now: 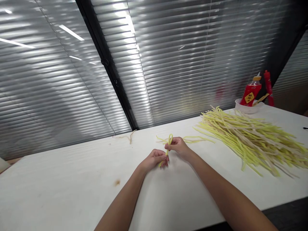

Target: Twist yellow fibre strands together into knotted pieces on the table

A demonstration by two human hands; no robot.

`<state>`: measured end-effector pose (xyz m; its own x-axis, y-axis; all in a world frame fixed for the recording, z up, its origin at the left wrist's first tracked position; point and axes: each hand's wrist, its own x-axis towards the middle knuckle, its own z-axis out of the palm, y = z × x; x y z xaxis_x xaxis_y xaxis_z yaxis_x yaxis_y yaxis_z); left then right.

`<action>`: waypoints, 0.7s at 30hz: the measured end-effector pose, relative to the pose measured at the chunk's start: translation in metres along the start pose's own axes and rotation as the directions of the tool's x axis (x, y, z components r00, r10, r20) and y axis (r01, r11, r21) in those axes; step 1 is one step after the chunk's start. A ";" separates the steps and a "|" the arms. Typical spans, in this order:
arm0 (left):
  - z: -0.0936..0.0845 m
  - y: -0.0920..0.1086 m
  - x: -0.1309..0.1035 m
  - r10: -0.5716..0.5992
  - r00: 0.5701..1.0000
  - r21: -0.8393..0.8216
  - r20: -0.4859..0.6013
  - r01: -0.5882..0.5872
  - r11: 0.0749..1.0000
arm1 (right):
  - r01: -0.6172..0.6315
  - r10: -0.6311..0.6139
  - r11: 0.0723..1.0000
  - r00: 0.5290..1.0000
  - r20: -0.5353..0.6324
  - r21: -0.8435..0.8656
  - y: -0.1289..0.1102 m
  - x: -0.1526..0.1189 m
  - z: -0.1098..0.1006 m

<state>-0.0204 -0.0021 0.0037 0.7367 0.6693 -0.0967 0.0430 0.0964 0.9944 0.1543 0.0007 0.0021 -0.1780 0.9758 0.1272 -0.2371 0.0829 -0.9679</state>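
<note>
Over the middle of the white table, both my hands pinch one yellow fuzzy stem (170, 138), which looks like a pipe cleaner. Its upper part is bent into a narrow loop that stands above the fingers. My right hand (177, 145) grips it just below the loop. Lower down, my left hand (157, 158) is closed on the same stem, and a short yellow end pokes out beneath its fingers. The stretch between the fingertips is partly hidden. Behind my right hand lie a few loose yellow and beige stems (198, 139) on the table.
A large heap of yellow and beige stems (252, 138) spreads over the right side of the white table (72, 186). Behind it, a white bowl (249, 109) holds a red bottle (250, 93). Beige stems (131, 137) lie at the back edge, below the window blinds (168, 64).
</note>
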 end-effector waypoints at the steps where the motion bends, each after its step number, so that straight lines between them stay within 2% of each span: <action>1: 0.000 0.001 0.000 -0.002 1.000 0.001 0.012 0.002 1.000 | 0.000 0.000 1.000 1.000 0.000 -0.006 0.000 0.000 0.000; 5: 0.004 0.003 -0.001 0.016 1.000 -0.013 0.019 -0.016 1.000 | 0.016 -0.015 1.000 1.000 0.024 -0.027 -0.002 -0.002 0.003; 10: 0.007 0.003 0.000 0.046 0.998 -0.018 -0.046 -0.047 0.999 | -0.002 0.007 1.000 0.986 0.164 -0.028 -0.003 -0.005 0.008; 12: 0.007 0.003 0.001 0.042 0.998 -0.019 -0.045 -0.043 0.999 | -0.004 0.009 1.000 0.983 0.183 -0.025 -0.004 -0.006 0.009; 17: 0.005 0.002 0.001 0.045 0.997 -0.062 -0.062 -0.048 0.997 | 0.020 -0.017 0.999 0.992 0.122 -0.028 -0.003 -0.003 0.007; 21: 0.001 -0.001 0.001 0.038 0.998 -0.104 -0.051 -0.043 0.994 | -0.006 0.005 1.000 0.996 0.093 0.013 0.000 0.000 0.002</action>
<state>-0.0185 -0.0021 0.0025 0.7024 0.7092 -0.0605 -0.0592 0.1429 0.9880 0.1521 0.0003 0.0027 -0.2673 0.9531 0.1419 -0.2483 0.0742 -0.9659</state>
